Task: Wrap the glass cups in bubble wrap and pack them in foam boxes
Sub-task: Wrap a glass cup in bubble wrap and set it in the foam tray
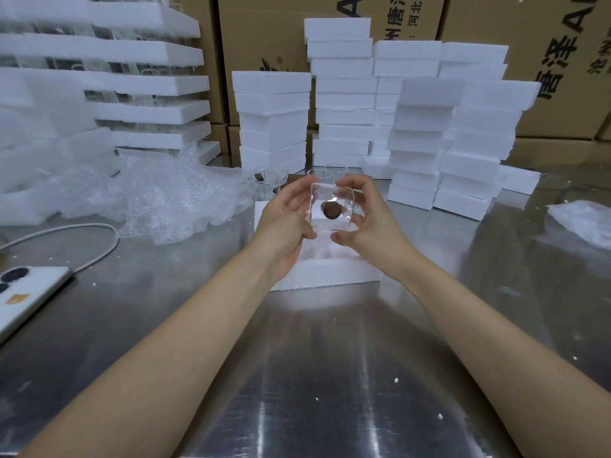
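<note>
Two-handed grip on glass cup (331,199): left hand (285,223) and right hand (371,223) curled round opposite sides. Held up just above open foam box (330,276) on metal table (297,365). Can't tell mouth direction or long axis through clear glass, tbh.

Left hand (285,223) and right hand (367,219) gripping a clear glass cup (332,206), hovering above an open white foam box (325,269), sitting on a shiny metal table (314,375)
</note>
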The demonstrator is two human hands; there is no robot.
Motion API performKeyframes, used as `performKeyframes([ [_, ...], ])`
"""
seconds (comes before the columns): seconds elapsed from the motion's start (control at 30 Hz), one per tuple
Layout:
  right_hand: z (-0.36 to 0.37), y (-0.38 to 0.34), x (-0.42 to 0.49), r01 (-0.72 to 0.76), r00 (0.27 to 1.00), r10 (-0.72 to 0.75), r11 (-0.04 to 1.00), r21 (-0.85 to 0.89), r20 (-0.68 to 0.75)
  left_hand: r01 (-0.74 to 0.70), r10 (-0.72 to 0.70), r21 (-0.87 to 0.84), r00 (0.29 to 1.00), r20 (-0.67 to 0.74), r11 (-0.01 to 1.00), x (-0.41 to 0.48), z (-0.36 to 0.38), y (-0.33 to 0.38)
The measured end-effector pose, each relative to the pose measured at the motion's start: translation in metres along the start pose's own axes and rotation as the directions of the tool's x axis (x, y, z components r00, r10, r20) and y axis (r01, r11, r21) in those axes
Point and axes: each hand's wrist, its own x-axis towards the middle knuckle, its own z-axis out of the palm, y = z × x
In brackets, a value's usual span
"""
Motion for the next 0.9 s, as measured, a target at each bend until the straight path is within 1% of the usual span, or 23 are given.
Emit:
performKeyframes([
  [0.13,0.001,-0.003,-0.002,0.014,1.0,-0.014,0.999,-0.036,0.002,-0.002,0.002,0.004,1.0,-0.005,1.0,0.0,0.001,0.001],
  [0.27,0.001,-0.006,-0.001,-0.035,0.999,0.035,0.999,-0.01,0.025,0.019,-0.018,0.047,1.0,-0.011,0.999,-0.001,0.002,0.002],
  [0.33,0.0,-0.005,0.0,-0.081,0.997,0.08,0.997,0.017,0.02,0.057,-0.06,0.055,0.996,0.059,0.997,-0.003,0.004,0.01],
  [0.37,0.0,-0.005,0.0,-0.102,0.995,0.102,0.994,0.037,0.007,0.067,-0.068,0.018,0.993,0.096,0.998,-0.004,0.004,0.015],
  [0.4,-0.001,-0.006,0.001,-0.116,0.993,0.116,0.992,0.057,-0.01,0.065,-0.062,-0.034,0.993,0.104,0.997,-0.005,0.003,0.022],
  [0.43,-0.001,-0.007,0.001,-0.119,0.992,0.121,0.99,0.073,-0.027,0.044,-0.038,-0.069,0.996,0.078,0.997,-0.005,0.001,0.029],
  [0.47,-0.001,-0.008,0.001,-0.115,0.992,0.119,0.99,0.079,-0.045,-0.026,0.026,-0.015,0.999,0.019,1.0,-0.003,-0.004,0.034],
  [0.5,-0.002,-0.009,0.002,-0.111,0.991,0.116,0.991,0.072,-0.062,-0.133,0.145,0.173,0.987,-0.063,0.976,-0.001,-0.012,0.037],
  [0.53,-0.001,-0.01,0.002,-0.113,0.99,0.118,0.992,0.06,-0.077,-0.23,0.327,0.447,0.933,-0.151,0.864,0.002,-0.023,0.036],
  [0.57,-0.001,-0.012,0.003,-0.121,0.988,0.126,0.991,0.056,-0.086,-0.251,0.52,0.705,0.831,-0.194,0.664,0.005,-0.037,0.035],
  [0.6,0.0,-0.013,0.003,-0.131,0.987,0.136,0.989,0.068,-0.086,-0.174,0.651,0.867,0.731,-0.205,0.468,0.008,-0.051,0.032],
  [0.63,0.0,-0.013,0.003,-0.137,0.986,0.145,0.986,0.092,-0.082,-0.051,0.702,0.936,0.676,-0.225,0.348,0.012,-0.065,0.029],
  [0.67,0.002,-0.014,0.003,-0.142,0.985,0.152,0.983,0.116,-0.08,0.075,0.691,0.952,0.671,-0.268,0.296,0.017,-0.078,0.025],
  [0.7,0.003,-0.014,0.003,-0.146,0.984,0.158,0.98,0.137,-0.084,0.196,0.628,0.942,0.705,-0.33,0.274,0.021,-0.089,0.021],
  [0.77,0.005,-0.014,0.004,-0.148,0.981,0.167,0.973,0.18,-0.097,0.389,0.435,0.891,0.778,-0.454,0.234,0.023,-0.104,0.011],
  [0.8,0.006,-0.014,0.004,-0.147,0.98,0.17,0.968,0.201,-0.1,0.442,0.359,0.87,0.793,-0.492,0.216,0.023,-0.11,0.007],
  [0.83,0.007,-0.014,0.004,-0.148,0.98,0.174,0.964,0.219,-0.101,0.467,0.314,0.858,0.799,-0.513,0.214,0.022,-0.114,0.003],
  [0.9,0.008,-0.013,0.004,-0.151,0.979,0.179,0.958,0.242,-0.096,0.439,0.31,0.863,0.808,-0.5,0.248,0.022,-0.118,0.0],
])
